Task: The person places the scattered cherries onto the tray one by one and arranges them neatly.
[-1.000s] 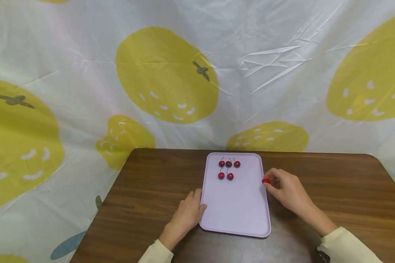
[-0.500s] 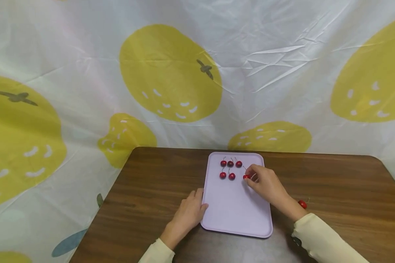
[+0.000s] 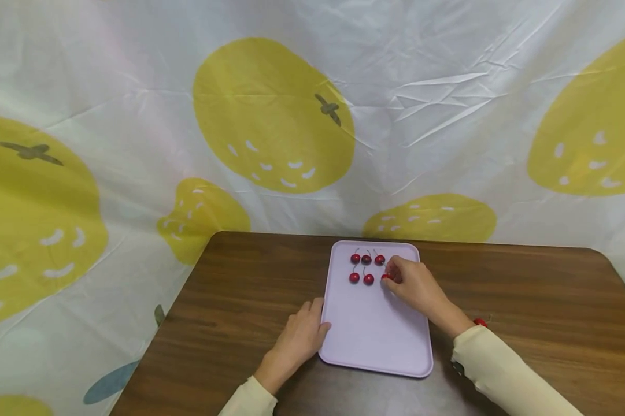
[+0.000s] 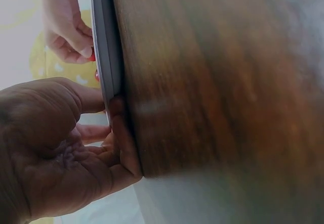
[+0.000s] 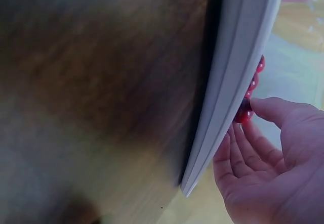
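Note:
A pale lilac tray [image 3: 374, 335] lies on the table and bears red cherries with thin stems. Three cherries form the far row, among them a darker cherry [image 3: 366, 260]. In the nearer row sit two more, including a cherry [image 3: 368, 279]. My right hand [image 3: 420, 289] pinches another cherry [image 5: 244, 114] between thumb and fingers, low over the tray at the right of that nearer row. With the thumb over the rim and the fingers against its side and underside, my left hand [image 4: 66, 148] grips the tray's left edge.
One more cherry [image 3: 480, 322] lies on the brown wooden table [image 3: 551, 312], partly hidden behind my right wrist and sleeve. Directly behind the table's far edge hangs a white curtain [image 3: 421, 144] with yellow fruit prints.
My right hand has carried its cherry leftward from beyond the tray's right rim to beside the nearer row. A loose cherry has come into view near the wrist. The left hand stays put.

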`<action>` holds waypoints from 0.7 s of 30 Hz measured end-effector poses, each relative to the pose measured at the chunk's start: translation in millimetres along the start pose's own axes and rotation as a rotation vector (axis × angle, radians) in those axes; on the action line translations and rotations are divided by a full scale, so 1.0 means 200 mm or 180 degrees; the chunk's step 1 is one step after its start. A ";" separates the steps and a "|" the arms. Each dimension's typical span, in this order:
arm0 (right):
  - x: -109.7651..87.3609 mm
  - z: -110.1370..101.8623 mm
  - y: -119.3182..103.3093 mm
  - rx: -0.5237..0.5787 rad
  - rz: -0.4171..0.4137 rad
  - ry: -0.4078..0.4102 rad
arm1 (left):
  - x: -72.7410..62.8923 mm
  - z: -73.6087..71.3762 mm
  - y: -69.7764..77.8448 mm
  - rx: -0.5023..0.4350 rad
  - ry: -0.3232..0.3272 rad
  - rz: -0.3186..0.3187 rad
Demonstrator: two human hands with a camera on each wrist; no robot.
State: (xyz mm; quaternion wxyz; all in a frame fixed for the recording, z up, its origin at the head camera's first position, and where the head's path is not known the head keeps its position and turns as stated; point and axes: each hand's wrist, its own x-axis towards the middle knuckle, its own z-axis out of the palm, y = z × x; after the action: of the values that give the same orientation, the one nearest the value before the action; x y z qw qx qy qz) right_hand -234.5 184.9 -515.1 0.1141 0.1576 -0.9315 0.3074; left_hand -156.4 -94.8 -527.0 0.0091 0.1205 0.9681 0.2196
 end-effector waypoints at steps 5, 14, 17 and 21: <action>0.02 0.02 0.01 -0.0017 -0.0077 -0.0135 | 0.00 0.00 0.00 -0.0005 0.0002 0.0007; 0.03 0.03 0.01 -0.0116 -0.0256 -0.0143 | 0.00 0.00 0.00 -0.0006 0.0039 0.0052; 0.03 0.02 0.00 -0.0146 -0.0287 -0.0170 | 0.00 0.00 0.00 0.0023 0.0060 0.0079; 0.04 0.02 -0.01 -0.0170 -0.0343 -0.0186 | 0.00 0.00 0.00 0.0054 0.0090 0.0081</action>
State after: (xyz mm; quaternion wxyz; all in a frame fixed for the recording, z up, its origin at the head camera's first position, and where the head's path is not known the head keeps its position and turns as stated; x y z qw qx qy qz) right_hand -240.9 179.2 -514.8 0.1074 0.2133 -0.9324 0.2712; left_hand -155.6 -94.7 -526.2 -0.0084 0.1298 0.9683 0.2131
